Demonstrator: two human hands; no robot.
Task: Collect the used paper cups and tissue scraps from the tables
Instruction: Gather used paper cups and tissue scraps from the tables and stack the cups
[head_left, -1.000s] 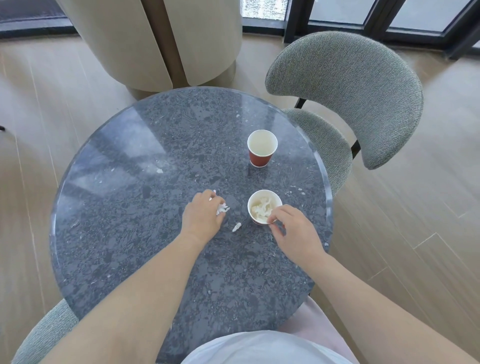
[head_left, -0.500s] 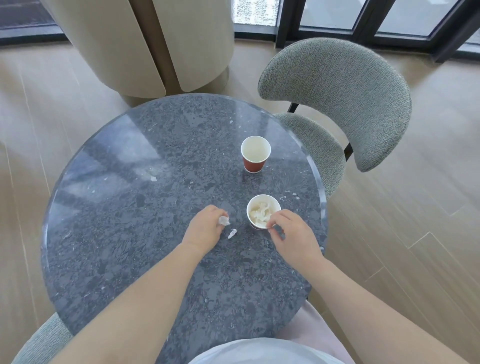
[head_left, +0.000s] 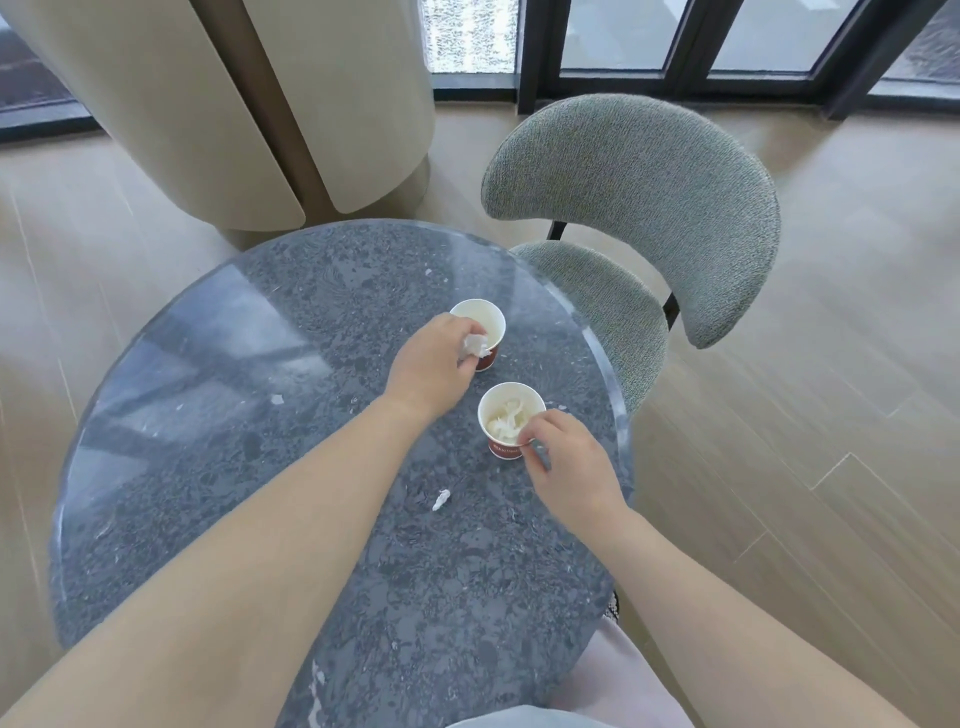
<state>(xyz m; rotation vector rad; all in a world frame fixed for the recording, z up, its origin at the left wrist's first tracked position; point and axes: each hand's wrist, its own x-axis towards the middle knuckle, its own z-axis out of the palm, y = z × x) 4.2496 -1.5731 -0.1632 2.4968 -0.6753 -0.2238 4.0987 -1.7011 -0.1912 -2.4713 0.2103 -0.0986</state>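
At the far red paper cup (head_left: 485, 318), my left hand (head_left: 426, 371) now pinches a white tissue scrap (head_left: 475, 345), ready to drop; my right hand (head_left: 566, 467) grips the near tissue-filled cup (head_left: 503, 450).

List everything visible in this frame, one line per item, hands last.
Table: one, dark grey speckled stone, round, centre.
Far cup: one, red outside, white inside, far right part of the table, partly behind the left hand.
Near cup: one, red and white, upright, nearer the person.
Tissue wad: white, inside the near cup, count unclear.
Held scrap: one, white, beside the far cup.
Loose scraps: two, white, on the table, one by the left forearm, a smaller one further left.
Chair: one, grey-green, beyond the table, right.
Column: one, beige, behind the table.
Floor: light wood.
Left hand: pinches the held scrap.
Right hand: grips the near cup.
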